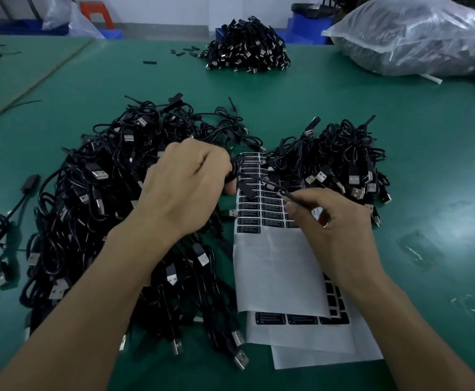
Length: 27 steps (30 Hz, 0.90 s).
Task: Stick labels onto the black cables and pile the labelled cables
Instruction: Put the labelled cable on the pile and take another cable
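The left hand (pixel 185 187), just left of centre, curls its fingers round a coiled black cable (pixel 235 176), holding the bundle tight in the fist. A thin stretch of that cable runs toward 4 o'clock to the right hand (pixel 335 221), whose thumb and forefinger pinch its far end. Motion blur makes it hard to say whether a label is also between those fingertips.

Both hands hover over a white label sheet (pixel 273 263) lying on the green table (pixel 428 170). Rows of black printed labels (pixel 249 214) cover the sheet's upper part, and its lower part is bare backing. More sheets (pixel 315 342) lie under it toward 6 o'clock.

At 9 o'clock from the hands sprawls a large heap of black USB cables (pixel 89 207), which the left forearm crosses. At 2 o'clock from the hands, touching the sheet's top corner, sits a smaller pile of cables (pixel 343 159). A third pile (pixel 247 46) stands well apart at 12 o'clock. A filled clear plastic bag (pixel 417 35) lies at 1 o'clock, near the table's far edge.
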Motion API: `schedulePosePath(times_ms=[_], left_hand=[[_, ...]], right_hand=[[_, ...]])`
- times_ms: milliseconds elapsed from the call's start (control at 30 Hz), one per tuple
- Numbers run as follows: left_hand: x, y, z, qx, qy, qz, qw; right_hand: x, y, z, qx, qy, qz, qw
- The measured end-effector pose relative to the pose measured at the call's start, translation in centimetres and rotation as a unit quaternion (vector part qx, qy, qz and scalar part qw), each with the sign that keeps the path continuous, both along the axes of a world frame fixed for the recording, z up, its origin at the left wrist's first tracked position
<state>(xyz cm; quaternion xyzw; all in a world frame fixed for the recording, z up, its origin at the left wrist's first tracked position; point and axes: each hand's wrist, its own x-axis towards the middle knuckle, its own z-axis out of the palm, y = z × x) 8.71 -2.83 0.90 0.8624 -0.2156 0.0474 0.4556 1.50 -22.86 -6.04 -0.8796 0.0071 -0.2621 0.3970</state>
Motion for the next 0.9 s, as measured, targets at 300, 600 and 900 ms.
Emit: schedulePosePath(times_ms=[300,600,900], left_hand=[[-0.4,-0.9,0.0,0.281,-0.119,-0.025,0.952],[-0.8,-2.4,-2.0,0.297,-0.048,-0.093,0.949],[-1.2,-3.2,-3.4,0.253,0.057,-0.044,0.965]], right_hand=[[0.0,0.0,0.2,-0.017,0.024,0.09,0.996],[-0.4,-0.2,0.9,0.069,0.027,-0.036,0.997],[-0.8,-1.7,2.7,0.395,0.155,-0.05,0.904]])
